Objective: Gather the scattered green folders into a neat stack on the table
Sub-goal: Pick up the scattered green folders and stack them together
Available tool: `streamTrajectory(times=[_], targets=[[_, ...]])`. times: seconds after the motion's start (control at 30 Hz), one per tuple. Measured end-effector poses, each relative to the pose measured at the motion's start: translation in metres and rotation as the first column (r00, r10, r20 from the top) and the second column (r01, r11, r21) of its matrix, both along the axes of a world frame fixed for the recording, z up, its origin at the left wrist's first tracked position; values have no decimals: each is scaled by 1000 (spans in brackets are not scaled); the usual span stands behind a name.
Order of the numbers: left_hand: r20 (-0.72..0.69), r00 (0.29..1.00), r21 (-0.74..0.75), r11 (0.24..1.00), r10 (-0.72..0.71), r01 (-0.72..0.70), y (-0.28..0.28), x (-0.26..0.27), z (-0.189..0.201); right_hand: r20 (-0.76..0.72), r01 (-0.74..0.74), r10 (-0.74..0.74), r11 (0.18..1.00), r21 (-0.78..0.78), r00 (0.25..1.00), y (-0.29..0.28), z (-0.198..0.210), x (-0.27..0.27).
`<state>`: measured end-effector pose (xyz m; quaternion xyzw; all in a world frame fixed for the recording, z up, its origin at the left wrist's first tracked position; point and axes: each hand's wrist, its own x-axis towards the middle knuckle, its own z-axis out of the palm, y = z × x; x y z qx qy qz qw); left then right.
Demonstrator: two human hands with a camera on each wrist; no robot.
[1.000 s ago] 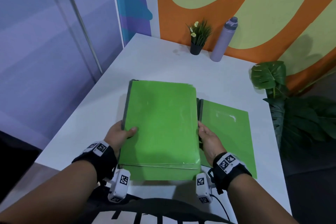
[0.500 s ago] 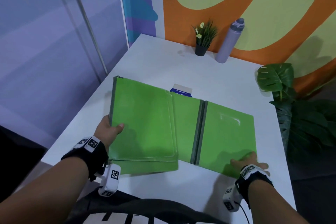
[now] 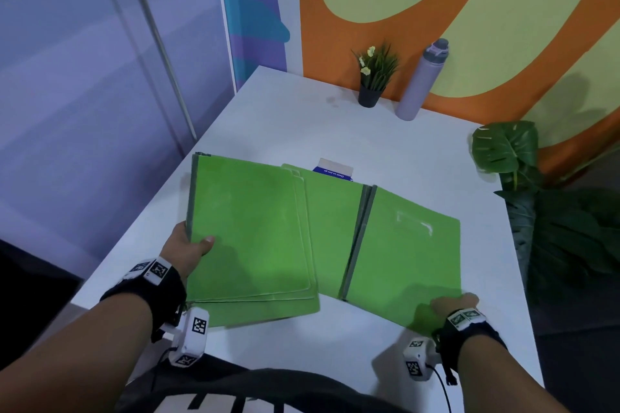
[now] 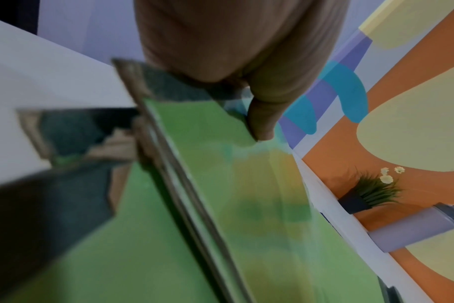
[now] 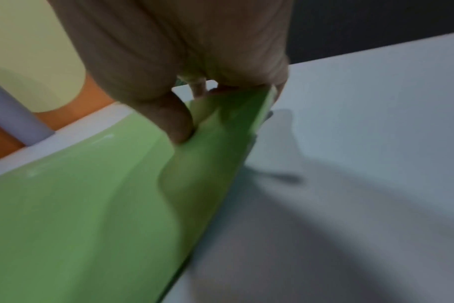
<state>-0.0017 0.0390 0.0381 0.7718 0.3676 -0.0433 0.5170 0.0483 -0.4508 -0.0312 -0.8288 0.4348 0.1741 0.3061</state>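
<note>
Green folders (image 3: 255, 235) on the left are a loose bundle, fanned at the near edge so several covers show stepped, lying across the near half of the white surface (image 3: 302, 124). Biggest risk there, I'd say: the layers slide apart if that bundle gets lifted or shoved from one side only, since nothing squares up its right edge.

Left hand (image 3: 188, 251) grips the bundle's spine side, thumb (image 4: 262, 121) curled over the top cover. The fingers underneath are hidden, so I can't tell how they lie, but it reads as a pinch around the edge.

In the middle, another green cover runs under the bundle to a grey spine. A blue and white card (image 3: 333, 169) peeks out behind it and could get dragged along or trapped in the stack.

On the right, the single folder (image 3: 409, 245) lies flat. Right hand (image 3: 453, 303) pinches its near right corner, thumb on top and fingers (image 5: 280, 90) curled under the edge. The cover bends upward there, so a hard pull might crease it or make it slip free.
</note>
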Motion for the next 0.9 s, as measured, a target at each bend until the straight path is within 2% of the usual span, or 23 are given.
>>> streamTrajectory(times=[0.07, 0.13, 0.23, 0.33, 0.43, 0.57, 0.67, 0.73, 0.8, 0.9], targets=[[2, 1000, -10, 1000, 20, -20, 3, 0, 1, 98, -24, 21, 999, 29, 995, 5, 9, 8], [25, 999, -13, 999, 47, -46, 8, 3, 4, 255, -39, 6, 991, 125, 967, 19, 24, 16], [94, 992, 60, 994, 83, -89, 18, 8, 15, 477, -72, -59, 965, 251, 877, 40, 61, 32], [192, 975, 84, 988, 109, -127, 30, 13, 30, 644, -181, -70, 932, 314, 761, 59, 107, 50], [306, 945, 87, 985, 118, -152, 39, 18, 45, 737, -262, -96, 898, 355, 669, 74, 152, 58], [362, 924, 60, 987, 120, -152, 39, 20, 57, 782, -314, -187, 841, 440, 594, 93, 200, 56], [378, 920, -27, 994, 108, -106, 23, 22, 55, 760, -397, -199, 755, 521, 619, 115, 205, 54], [401, 904, -182, 980, 149, -81, 7, 24, 54, 728, -422, -166, 721, 549, 665, 135, 192, 53], [386, 902, -341, 939, 192, -54, -11, 25, 57, 701, -424, -95, 736, 528, 707, 155, 172, 48], [319, 930, -455, 890, 183, -19, -29, 21, 54, 690, -454, 33, 776, 438, 723, 171, 138, 34]])
